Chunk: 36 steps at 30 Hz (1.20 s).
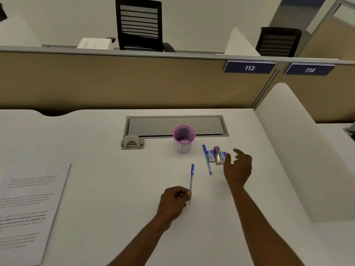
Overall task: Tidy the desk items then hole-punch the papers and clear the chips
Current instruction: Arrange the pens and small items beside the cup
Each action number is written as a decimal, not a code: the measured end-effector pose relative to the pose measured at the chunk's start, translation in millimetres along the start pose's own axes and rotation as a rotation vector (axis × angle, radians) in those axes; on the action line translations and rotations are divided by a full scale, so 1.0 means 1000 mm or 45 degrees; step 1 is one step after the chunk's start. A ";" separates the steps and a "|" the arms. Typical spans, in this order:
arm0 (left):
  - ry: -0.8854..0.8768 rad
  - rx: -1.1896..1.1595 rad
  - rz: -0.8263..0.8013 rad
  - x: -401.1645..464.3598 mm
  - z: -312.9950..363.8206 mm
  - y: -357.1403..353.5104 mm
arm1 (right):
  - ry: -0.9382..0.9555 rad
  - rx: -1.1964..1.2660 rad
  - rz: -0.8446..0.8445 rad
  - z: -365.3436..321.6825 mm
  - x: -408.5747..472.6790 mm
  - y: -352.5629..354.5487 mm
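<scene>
White bench (96, 150) under a tan partition (115, 83) carries a pink mesh cup (184, 139), hole punch (132, 143) and papers (28, 208). Left hand (173, 200) pinches a blue pen (191, 181); right hand (238, 167), fingers spread, reaches small boxes (217, 156) beside another pen (207, 160).

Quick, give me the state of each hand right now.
Left hand: closed, pinching a blue pen.
Right hand: open, fingers spread, holding nothing, beside the small boxes.

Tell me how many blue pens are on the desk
2. One blue pen is pinched in the left hand; the other pen lies left of the small boxes, near the open right hand. The pink cup holds none that I can see.
</scene>
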<state>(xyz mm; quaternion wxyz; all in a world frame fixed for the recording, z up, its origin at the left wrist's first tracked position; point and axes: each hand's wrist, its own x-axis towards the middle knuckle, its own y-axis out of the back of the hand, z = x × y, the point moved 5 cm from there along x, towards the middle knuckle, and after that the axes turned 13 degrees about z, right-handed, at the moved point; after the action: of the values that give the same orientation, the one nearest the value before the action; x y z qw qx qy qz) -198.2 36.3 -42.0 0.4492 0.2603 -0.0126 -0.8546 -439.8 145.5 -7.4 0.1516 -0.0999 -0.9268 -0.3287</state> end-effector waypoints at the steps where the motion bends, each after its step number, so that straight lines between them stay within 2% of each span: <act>1: -0.010 0.003 0.002 0.000 0.002 -0.003 | 0.041 0.074 0.006 -0.011 -0.015 0.007; 3: -0.033 0.008 0.002 -0.001 0.006 -0.011 | 0.021 0.188 -0.136 -0.027 -0.052 0.015; 6: -0.106 0.054 0.043 -0.002 0.013 -0.022 | -0.238 0.252 -0.484 -0.027 -0.101 0.014; 9: -0.165 0.098 0.088 -0.001 0.021 -0.030 | -0.387 0.295 -0.551 -0.019 -0.111 0.013; 12: -0.241 0.099 0.072 0.000 0.034 -0.038 | -0.449 0.318 -0.539 -0.017 -0.095 0.014; 15: -0.266 0.085 0.001 0.000 0.039 -0.044 | -0.524 0.322 -0.340 -0.004 -0.052 0.018; 17: -0.325 0.093 0.042 0.002 0.035 -0.043 | -0.538 0.275 -0.255 0.006 -0.016 0.018; 19: -0.517 0.142 0.239 0.009 0.030 -0.034 | -0.491 0.177 -0.266 0.012 0.013 0.013; 21: -0.789 0.348 0.411 0.020 0.025 -0.027 | -0.446 0.061 -0.283 0.020 0.032 0.003; 23: -0.923 0.614 0.420 0.034 0.019 -0.024 | -0.424 -0.034 -0.306 0.029 0.043 -0.008; 27: -0.993 1.044 0.233 0.049 0.000 -0.021 | -0.346 -0.138 -0.374 0.040 0.046 -0.025; 29: -0.978 1.160 0.162 0.049 -0.011 -0.020 | -0.301 -0.159 -0.381 0.042 0.044 -0.028; 36: -0.974 1.196 0.163 0.050 -0.022 -0.019 | -0.261 -0.140 -0.377 0.044 0.035 -0.032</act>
<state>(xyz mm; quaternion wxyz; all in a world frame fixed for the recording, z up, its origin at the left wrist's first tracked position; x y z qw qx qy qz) -225.4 13.5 -86.9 0.3004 0.1040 -0.5642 -0.7620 -491.5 152.4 -46.2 0.0005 -0.0036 -0.9226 -0.3858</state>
